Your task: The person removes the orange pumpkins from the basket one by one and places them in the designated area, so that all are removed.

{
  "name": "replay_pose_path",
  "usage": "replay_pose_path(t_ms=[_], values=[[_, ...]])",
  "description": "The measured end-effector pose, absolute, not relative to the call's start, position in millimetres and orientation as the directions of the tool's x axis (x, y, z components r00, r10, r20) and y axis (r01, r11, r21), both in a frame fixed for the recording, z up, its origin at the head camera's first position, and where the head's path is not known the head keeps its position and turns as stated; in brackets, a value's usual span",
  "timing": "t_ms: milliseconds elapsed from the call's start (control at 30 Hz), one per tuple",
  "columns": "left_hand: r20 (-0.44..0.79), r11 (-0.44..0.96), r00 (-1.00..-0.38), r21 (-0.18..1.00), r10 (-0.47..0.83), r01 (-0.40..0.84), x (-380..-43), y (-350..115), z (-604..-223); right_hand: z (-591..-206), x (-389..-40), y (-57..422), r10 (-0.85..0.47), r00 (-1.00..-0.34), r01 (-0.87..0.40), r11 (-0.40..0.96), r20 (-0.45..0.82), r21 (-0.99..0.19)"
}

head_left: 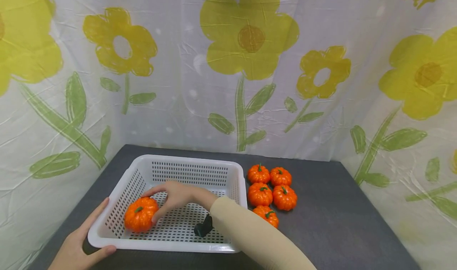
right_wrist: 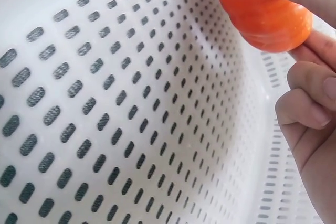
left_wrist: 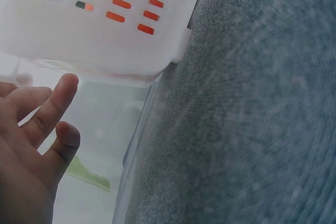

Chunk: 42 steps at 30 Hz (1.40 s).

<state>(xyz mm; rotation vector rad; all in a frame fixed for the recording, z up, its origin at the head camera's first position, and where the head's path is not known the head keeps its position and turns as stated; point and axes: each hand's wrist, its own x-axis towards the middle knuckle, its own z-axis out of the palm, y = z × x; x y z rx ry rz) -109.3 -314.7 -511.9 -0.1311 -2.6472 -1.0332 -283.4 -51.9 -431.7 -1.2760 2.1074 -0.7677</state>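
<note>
A small orange pumpkin [head_left: 137, 220] with a green stem sits in the left end of a white perforated basket [head_left: 168, 245]. My right hand [head_left: 177, 196] reaches over into the basket and holds this pumpkin between thumb and fingers. The right wrist view shows the pumpkin [right_wrist: 262, 17] in that grip, close to the slotted basket floor [right_wrist: 131, 114]. At the basket's near left corner is my left hand [head_left: 76, 238], its fingers extended along the outer side and the thumb by the front rim. In the left wrist view, its fingertips are right at the rim.
Several more orange pumpkins [head_left: 260, 194] stand grouped on the dark tabletop [head_left: 328, 222], just right of the basket. A small black device [head_left: 203, 226] is by the right wrist. White sheeting with yellow flowers [head_left: 178, 115] encloses the table at the back and sides.
</note>
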Motion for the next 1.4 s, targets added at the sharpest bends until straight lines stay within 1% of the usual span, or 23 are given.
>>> replay_pose_path(t_ms=[133, 300, 467, 700, 867, 1067, 1233, 1400], values=[[0.308, 0.734, -0.951, 0.651, -0.022, 0.193, -109, -315, -513, -428, -285, -51, -0.904, -0.399, -0.577, 0.376, -0.152, -0.725], [0.272, 0.737, -0.962, 0.655, -0.028, 0.164, -109, -316, -513, -423, -286, -50, -0.905, -0.404, -0.592, 0.369, -0.132, -0.716], [0.275, 0.736, -0.961, 0.658, -0.034, 0.163, -107, -317, -513, -412, -283, -46, -0.894, -0.435, -0.591, 0.371, -0.105, -0.716], [0.238, 0.681, -0.971, 0.716, -0.034, 0.152, -106, -315, -515, -392, -274, -43, -0.885, -0.463, -0.596, 0.349, -0.045, -0.723], [0.258, 0.698, -0.966, 0.697, -0.030, 0.165, -106, -314, -514, -379, -269, -38, -0.865, -0.502, -0.604, 0.333, 0.020, -0.724], [0.287, 0.721, -0.957, 0.669, -0.027, 0.181, -107, -314, -511, -368, -261, -30, -0.840, -0.538, -0.619, 0.343, 0.064, -0.707], [0.292, 0.718, -0.956, 0.671, -0.029, 0.183, -107, -313, -510, -359, -252, -22, -0.833, -0.546, -0.631, 0.341, 0.087, -0.696], [0.298, 0.714, -0.954, 0.674, -0.029, 0.189, -107, -312, -509, -348, -242, -9, -0.823, -0.557, -0.618, 0.320, 0.112, -0.719]])
